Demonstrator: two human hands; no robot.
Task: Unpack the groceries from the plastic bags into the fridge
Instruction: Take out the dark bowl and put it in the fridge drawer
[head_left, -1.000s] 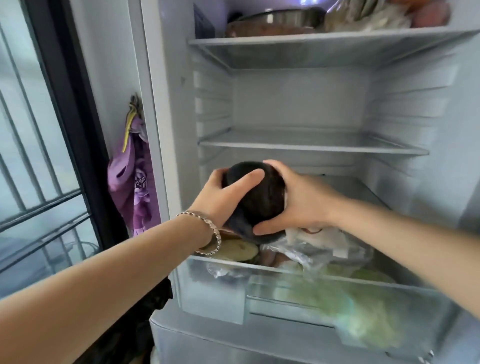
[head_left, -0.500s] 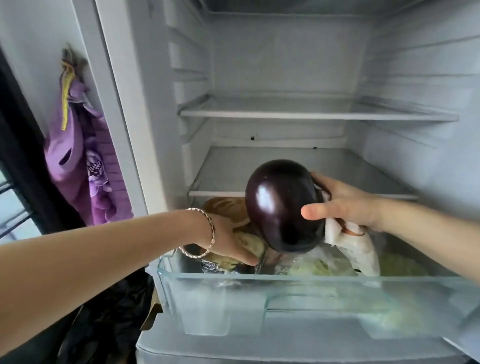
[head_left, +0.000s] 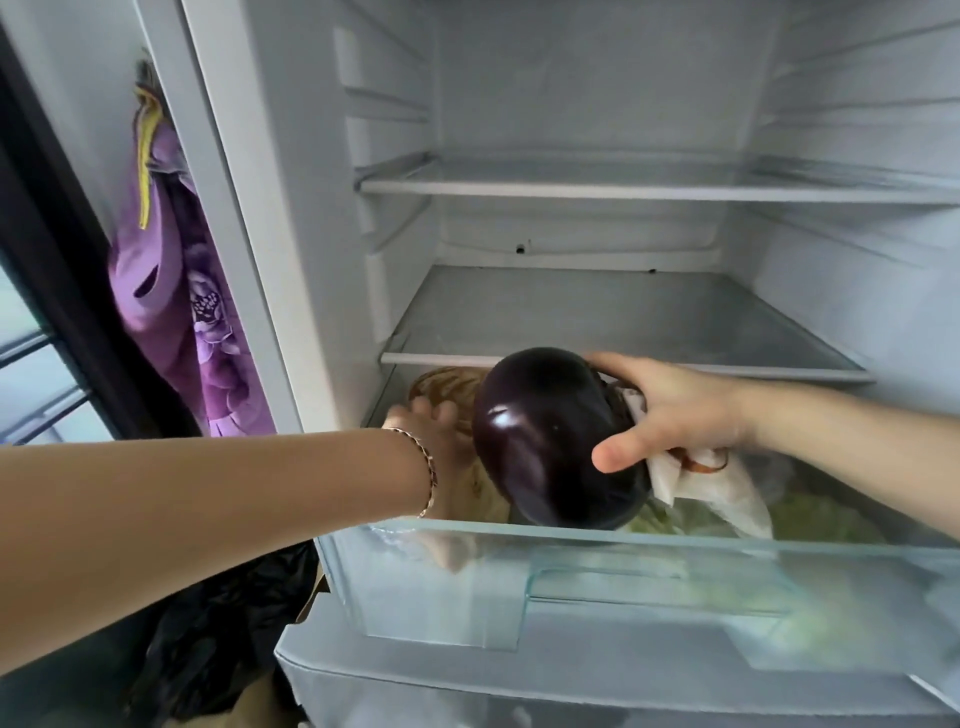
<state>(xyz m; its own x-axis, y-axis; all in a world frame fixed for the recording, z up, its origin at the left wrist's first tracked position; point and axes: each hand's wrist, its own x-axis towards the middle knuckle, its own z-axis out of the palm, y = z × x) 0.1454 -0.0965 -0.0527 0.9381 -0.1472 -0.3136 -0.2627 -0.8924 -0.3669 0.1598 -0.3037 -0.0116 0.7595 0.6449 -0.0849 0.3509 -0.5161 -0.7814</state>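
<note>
Unpacking partly done: leafy greens and wrapped items are seen lying in the pulled-out crisper drawer, while a black bag on the floor may hold more. A glossy aubergine is held just above the drawer's middle, gripped by the right hand, thumb across its near face, fingers over its far side. The left hand is reached into the drawer's left end, just beside the aubergine; its grasp cannot be told
</note>
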